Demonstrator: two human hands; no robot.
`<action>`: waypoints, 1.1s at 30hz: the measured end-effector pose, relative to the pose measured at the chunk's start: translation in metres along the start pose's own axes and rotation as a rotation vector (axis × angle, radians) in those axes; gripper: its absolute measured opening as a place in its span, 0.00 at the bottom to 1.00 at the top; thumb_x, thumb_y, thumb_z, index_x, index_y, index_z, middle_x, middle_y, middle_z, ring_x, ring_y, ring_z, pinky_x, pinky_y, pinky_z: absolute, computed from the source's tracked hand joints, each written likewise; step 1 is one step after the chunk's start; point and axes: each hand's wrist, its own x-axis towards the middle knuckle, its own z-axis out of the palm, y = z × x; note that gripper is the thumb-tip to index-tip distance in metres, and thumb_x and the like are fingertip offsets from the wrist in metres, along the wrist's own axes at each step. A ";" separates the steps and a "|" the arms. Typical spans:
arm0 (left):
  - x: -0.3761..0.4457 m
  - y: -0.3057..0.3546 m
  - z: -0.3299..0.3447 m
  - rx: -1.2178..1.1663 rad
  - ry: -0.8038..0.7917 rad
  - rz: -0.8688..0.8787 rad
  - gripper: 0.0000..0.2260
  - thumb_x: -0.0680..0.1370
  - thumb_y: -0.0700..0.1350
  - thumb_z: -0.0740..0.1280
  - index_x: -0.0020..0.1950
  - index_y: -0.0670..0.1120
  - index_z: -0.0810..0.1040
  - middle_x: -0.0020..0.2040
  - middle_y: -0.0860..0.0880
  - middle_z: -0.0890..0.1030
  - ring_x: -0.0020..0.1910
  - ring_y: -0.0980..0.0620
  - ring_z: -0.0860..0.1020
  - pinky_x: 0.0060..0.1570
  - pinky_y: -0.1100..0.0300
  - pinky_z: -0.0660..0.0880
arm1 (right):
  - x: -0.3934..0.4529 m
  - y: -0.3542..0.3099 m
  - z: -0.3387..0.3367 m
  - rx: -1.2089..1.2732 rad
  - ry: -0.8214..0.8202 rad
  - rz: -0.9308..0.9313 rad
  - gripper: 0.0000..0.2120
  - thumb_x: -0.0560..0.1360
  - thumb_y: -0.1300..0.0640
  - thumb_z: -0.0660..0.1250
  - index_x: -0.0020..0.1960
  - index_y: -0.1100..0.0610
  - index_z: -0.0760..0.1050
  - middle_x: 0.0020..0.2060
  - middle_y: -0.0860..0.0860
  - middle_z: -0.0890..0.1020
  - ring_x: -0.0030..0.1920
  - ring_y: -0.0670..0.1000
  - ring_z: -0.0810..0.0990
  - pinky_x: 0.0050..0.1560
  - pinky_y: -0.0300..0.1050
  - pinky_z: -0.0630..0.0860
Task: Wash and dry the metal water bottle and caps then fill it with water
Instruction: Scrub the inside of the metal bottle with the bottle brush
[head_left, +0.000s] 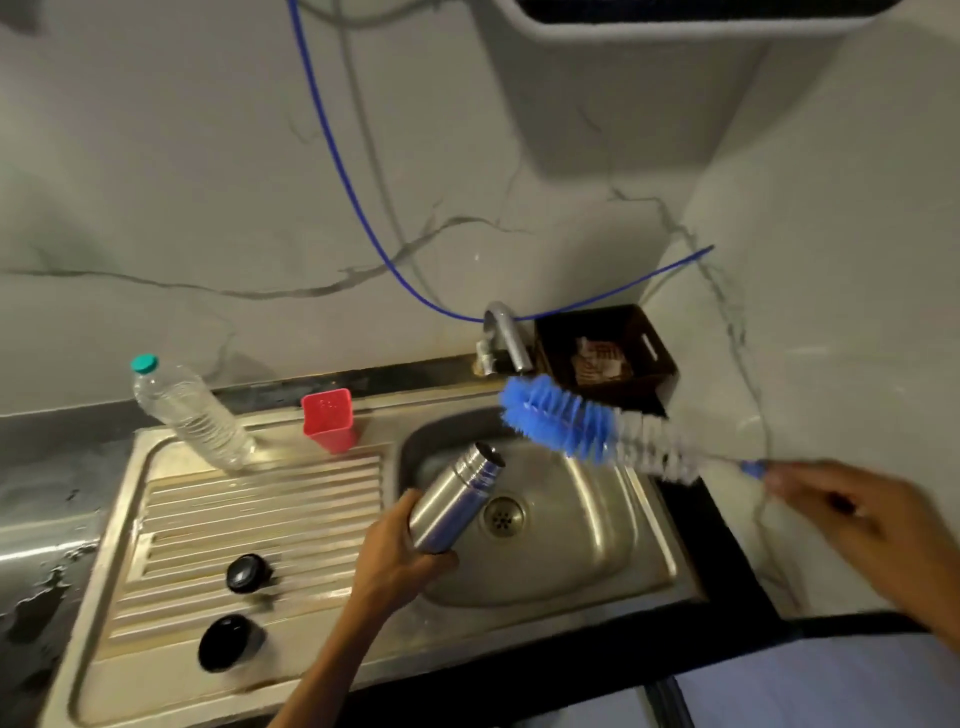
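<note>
My left hand (402, 553) grips the base of the metal water bottle (457, 499), which tilts over the sink basin (587, 566) with its open mouth pointing up and right. My right hand (852, 512) holds the handle of a long bottle brush (582, 423). Its blue and white bristles hover just right of and above the bottle's mouth, not inside it. Two black caps (247, 571) (228, 642) lie on the ribbed drainboard (260, 514) to the left.
A clear plastic bottle (189, 413) with a teal cap and a red cup (329, 420) stand at the back of the drainboard. The tap (504, 332) rises behind the basin, beside a dark box (608, 353). A blue tube (353, 192) hangs along the wall.
</note>
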 end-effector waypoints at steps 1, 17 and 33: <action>0.002 0.012 0.009 -0.006 0.010 0.025 0.28 0.55 0.55 0.79 0.53 0.58 0.76 0.42 0.58 0.83 0.39 0.60 0.81 0.36 0.62 0.76 | 0.002 -0.003 -0.020 -0.049 0.040 -0.041 0.18 0.73 0.26 0.63 0.55 0.32 0.82 0.49 0.39 0.86 0.48 0.49 0.84 0.53 0.49 0.78; 0.034 0.067 -0.007 0.239 0.144 0.373 0.35 0.61 0.54 0.77 0.68 0.52 0.74 0.57 0.48 0.83 0.51 0.50 0.80 0.50 0.48 0.81 | 0.062 -0.046 -0.081 -0.563 0.084 -0.426 0.15 0.79 0.42 0.62 0.56 0.44 0.84 0.35 0.45 0.76 0.33 0.49 0.76 0.35 0.41 0.66; 0.041 0.048 -0.045 0.479 0.167 0.535 0.33 0.63 0.56 0.75 0.68 0.53 0.76 0.57 0.49 0.83 0.52 0.45 0.80 0.50 0.47 0.76 | 0.072 -0.039 -0.070 -0.938 0.158 -1.023 0.17 0.84 0.57 0.53 0.63 0.60 0.77 0.40 0.56 0.76 0.33 0.55 0.72 0.33 0.50 0.69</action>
